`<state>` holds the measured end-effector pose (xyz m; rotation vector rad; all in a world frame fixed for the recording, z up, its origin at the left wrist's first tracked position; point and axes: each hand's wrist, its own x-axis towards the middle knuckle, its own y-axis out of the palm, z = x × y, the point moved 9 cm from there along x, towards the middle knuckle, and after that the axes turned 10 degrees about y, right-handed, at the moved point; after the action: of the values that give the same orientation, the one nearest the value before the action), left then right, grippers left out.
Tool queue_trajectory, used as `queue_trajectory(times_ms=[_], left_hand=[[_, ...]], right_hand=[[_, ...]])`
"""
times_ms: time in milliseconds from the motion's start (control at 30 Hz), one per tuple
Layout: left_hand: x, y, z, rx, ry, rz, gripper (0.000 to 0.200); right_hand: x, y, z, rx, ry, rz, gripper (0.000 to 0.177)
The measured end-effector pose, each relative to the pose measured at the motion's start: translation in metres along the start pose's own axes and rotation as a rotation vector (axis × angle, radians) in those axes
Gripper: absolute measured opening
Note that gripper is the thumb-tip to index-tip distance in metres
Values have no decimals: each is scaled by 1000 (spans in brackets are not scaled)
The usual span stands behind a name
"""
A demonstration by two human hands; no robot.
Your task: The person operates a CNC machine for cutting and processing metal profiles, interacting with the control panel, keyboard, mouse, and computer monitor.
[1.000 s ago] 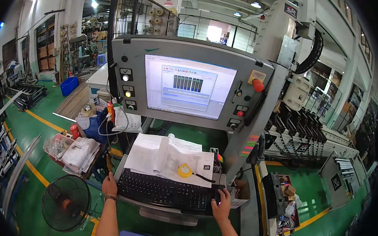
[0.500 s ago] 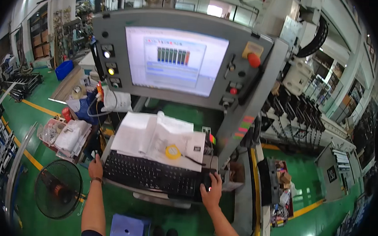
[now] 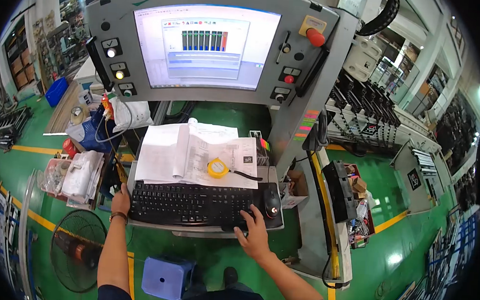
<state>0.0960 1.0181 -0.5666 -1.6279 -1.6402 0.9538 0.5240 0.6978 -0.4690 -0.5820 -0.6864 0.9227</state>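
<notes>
My right hand is over the number-pad end of a black keyboard, fingers apart and holding nothing. Just right of it lies a black computer mouse, untouched. At the left edge of the keyboard tray, my left hand is closed on the rim, its fingers partly hidden. Behind the keyboard, printed papers lie open with a drawing sheet. On them sits a yellow tape measure with a black strap. Above, the monitor screen shows a window with a row of dark green bars.
The grey control panel has a red emergency-stop button. A floor fan and a blue stool stand below. Boxes of white bags are at left, a parts bin at right beside the machine frame.
My right hand has left the mouse and moved left to the keyboard's number pad. My left hand stays at the tray edge. The view has tilted downward.
</notes>
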Motion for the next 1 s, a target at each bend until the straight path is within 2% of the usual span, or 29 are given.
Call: queue_trajectory(times_ms=[67,233,533,767,867,1000], left_hand=[[8,8,10,-42,22,-26,81],[-6,2,2,-81,43,-34,84],[-12,-2,2,-113,15,-61,78],[-12,-2,8,-69,-5,-117,76],[-10,-2,12,-82,-6,-137,76],[-12,-5,13,-106,-18,-183,77]], right_hand=[[-3,10,3,-167,-19,-11,52],[-14,13,11,-145,10,-49,43],[-15,22,21,-293,-19,-99,44],[-2,22,41,-121,-78,-121,45],[-9,20,23,-26,-58,-131,45],[-16,16,19,-223,-61,-106,43]])
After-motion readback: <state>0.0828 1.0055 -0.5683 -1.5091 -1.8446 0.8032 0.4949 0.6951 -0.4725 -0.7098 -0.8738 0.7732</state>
